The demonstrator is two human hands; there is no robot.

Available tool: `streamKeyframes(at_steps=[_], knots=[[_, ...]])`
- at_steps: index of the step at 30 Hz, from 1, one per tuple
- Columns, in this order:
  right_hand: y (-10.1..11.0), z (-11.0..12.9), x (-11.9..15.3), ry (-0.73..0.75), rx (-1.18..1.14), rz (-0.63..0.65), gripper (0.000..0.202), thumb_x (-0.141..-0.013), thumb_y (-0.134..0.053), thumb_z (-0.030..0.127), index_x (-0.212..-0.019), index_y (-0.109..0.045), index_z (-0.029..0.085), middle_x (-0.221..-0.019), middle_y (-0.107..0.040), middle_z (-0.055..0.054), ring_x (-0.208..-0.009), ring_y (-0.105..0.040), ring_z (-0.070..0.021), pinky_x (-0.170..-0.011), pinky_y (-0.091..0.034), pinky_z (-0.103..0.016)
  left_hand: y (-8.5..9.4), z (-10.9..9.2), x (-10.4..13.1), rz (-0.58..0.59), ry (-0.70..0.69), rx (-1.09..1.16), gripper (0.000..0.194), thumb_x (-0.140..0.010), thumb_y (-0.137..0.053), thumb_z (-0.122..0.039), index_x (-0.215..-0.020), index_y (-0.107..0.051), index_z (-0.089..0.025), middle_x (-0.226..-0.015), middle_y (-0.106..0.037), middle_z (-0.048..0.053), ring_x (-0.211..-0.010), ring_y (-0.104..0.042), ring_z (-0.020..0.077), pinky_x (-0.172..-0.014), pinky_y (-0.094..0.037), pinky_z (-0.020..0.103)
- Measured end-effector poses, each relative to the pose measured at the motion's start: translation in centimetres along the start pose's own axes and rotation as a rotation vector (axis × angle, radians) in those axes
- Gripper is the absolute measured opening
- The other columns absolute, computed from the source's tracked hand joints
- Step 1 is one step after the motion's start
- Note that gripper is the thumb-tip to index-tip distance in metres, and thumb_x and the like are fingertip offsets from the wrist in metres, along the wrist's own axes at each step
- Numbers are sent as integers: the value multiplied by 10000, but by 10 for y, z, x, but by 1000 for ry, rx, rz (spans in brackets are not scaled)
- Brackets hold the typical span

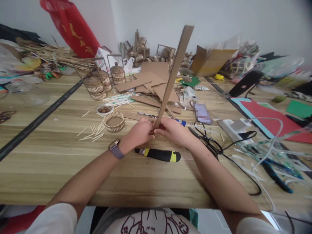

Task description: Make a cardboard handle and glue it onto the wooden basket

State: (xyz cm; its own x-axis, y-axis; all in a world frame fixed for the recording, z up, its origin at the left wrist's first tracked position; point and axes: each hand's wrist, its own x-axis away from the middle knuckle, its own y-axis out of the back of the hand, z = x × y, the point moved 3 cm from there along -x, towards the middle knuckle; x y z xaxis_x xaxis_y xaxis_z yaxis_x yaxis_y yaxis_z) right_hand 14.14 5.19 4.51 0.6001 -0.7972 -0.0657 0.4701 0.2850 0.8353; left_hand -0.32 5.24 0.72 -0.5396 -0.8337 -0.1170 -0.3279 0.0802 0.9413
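Observation:
My left hand is closed around the near side of a small round basket, whose slatted rim shows between my fingers. My right hand pinches the lower end of a long cardboard strip against that basket. The strip stands tall and leans to the right at its top. Both hands hide most of the basket. A similar open basket with a pale stick rim sits left of my left hand. Just below my hands lies a black and yellow tool handle. Short wooden sticks are scattered at the left.
A white bowl of brown balls stands behind the sticks. Finished handled baskets are at back left. Flat cardboard pieces pile up ahead. To the right are black cables, a power strip and blue-handled pliers.

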Motion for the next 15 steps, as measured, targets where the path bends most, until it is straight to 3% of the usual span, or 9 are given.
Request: streamKeyframes(at_steps=[8, 15], knots=[[-2, -3, -1, -13, 141, 11, 17, -891, -641, 152, -899, -648, 165, -849, -674, -51, -757, -603, -187, -661, -391, -279, 0, -2, 0, 28, -31, -46, 99, -859, -687, -235, -781, -706, -178, -847, -710, 69, -915, -627, 262, -882, -472, 396], [-1, -4, -1, -6, 125, 30, 46, -894, -653, 166, -940, -657, 168, -864, -691, -48, -774, -621, -188, -670, -403, -275, 5, -3, 1, 36, -119, -12, 83, -848, -629, -143, -793, -677, -183, -899, -682, 65, -989, -601, 249, -958, -462, 382]])
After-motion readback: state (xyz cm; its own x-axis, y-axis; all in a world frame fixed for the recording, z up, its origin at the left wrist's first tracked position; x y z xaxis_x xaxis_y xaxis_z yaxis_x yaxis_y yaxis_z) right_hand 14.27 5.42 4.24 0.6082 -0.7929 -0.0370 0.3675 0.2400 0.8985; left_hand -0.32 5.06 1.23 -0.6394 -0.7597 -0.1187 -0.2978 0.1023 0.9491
